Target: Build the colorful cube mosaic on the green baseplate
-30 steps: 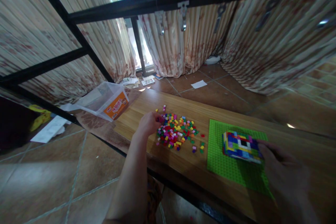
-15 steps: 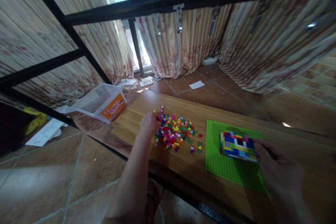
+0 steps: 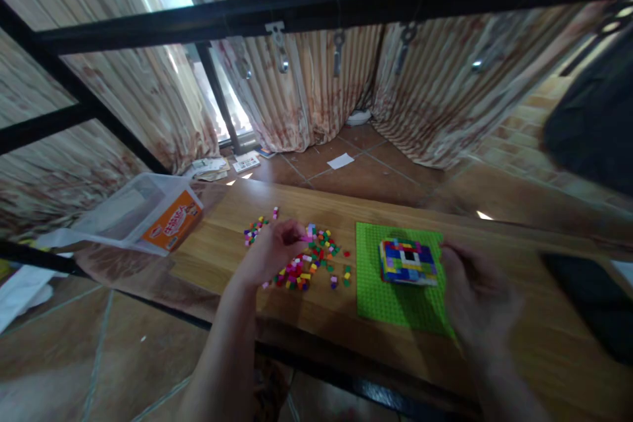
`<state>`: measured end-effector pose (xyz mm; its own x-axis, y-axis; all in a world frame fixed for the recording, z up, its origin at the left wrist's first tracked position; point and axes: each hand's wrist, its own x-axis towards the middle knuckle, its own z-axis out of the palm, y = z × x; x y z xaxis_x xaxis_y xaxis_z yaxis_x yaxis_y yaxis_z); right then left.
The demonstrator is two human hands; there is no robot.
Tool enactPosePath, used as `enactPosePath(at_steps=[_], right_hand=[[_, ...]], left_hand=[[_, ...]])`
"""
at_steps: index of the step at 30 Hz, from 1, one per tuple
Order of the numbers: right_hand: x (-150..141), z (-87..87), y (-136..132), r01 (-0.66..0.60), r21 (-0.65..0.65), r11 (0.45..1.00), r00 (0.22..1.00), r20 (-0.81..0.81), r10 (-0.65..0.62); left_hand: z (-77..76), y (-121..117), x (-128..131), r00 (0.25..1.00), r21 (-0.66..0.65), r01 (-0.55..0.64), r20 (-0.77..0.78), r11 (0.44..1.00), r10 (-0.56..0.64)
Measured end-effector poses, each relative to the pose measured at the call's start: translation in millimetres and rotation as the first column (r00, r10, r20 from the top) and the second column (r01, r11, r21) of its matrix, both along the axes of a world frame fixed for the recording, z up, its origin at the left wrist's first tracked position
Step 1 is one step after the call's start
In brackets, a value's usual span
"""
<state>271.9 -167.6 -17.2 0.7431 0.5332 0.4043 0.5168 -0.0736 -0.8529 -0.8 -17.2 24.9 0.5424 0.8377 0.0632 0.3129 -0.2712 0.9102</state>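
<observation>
My left hand (image 3: 279,247) is over the scattered toy bricks (image 3: 299,271), its thumb and fingers pinched together on a small pink brick (image 3: 305,237). On the green baseplate (image 3: 373,300) sits a multicoloured brick block (image 3: 408,262) with a dark square hole framed in white on top. My right hand (image 3: 477,290) is just right of that block, at the baseplate's right edge. Its fingers are curled with the thumb against the index finger. Whatever may be between them is hidden, and a small gap seems to part them from the block.
A clear plastic box (image 3: 123,211) with an orange label lies at the left end of the wooden table (image 3: 222,257). A dark flat object (image 3: 593,300) is at the right. A black metal bar (image 3: 306,10) with hanging hooks crosses above. Papers lie on the floor behind.
The view has swung right. My left hand has moved rightward across the brick pile, leaving bricks visible on its left. My right hand has come slightly away from the block it was touching.
</observation>
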Motion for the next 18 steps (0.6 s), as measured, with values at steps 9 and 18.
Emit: enactPosePath(at_steps=[9, 18], right_hand=[[-52, 14.3, 2, -0.526, -0.040, 0.850, 0.849, -0.086, 0.521], [-54, 11.9, 2, -0.481, 0.126, 0.867, 0.798, -0.345, 0.493]], left_hand=[[2.9, -47, 65, 0.968, 0.173, 0.250, -0.006, 0.953, -0.253], [-2.5, -56, 82, 0.973, 0.301, 0.210, 0.026, 0.930, -0.228]])
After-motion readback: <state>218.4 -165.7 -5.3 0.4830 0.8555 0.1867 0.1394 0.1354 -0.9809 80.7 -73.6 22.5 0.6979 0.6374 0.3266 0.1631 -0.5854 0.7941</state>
